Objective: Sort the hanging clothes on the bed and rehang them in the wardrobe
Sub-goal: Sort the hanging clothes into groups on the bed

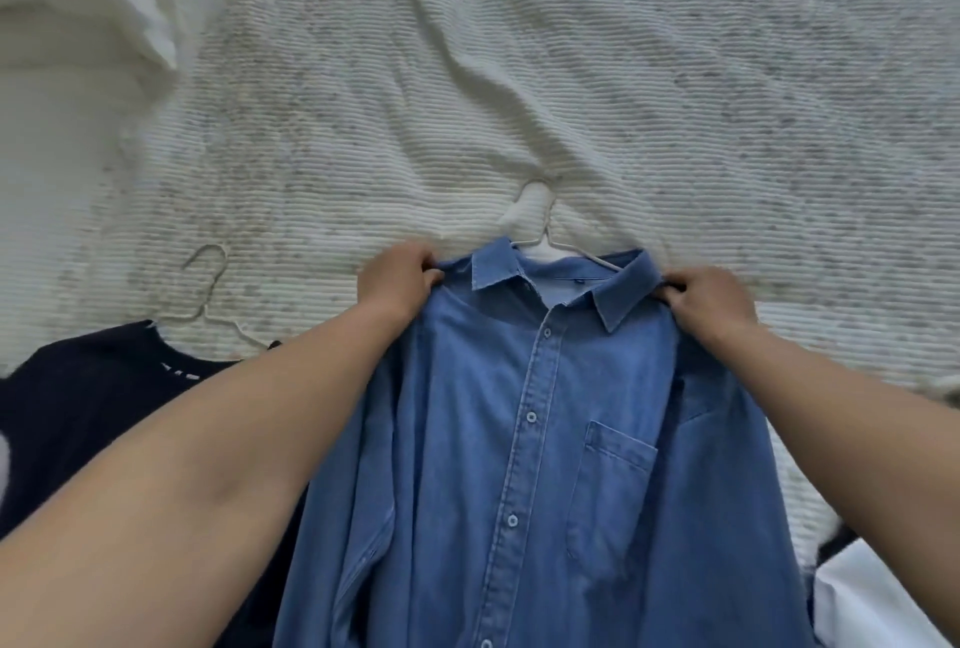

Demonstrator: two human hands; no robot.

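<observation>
Two hands (397, 278) (714, 296) pinch one shirt (524, 439) (two hangers (545, 226) (208, 294)).

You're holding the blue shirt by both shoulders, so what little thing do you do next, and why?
Probably lift the blue shirt off the bed by its shoulders. The left hand and right hand already pinch them, and the white hanger sits inside the collar, ready to hang.

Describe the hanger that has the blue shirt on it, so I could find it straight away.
Start from the white ribbed bedspread filling the view. Near its middle lies a blue denim shirt, gripped at the shoulders by the left hand and right hand. The white hanger pokes from its collar; the other wire hanger, further left, carries a dark navy garment.
</observation>
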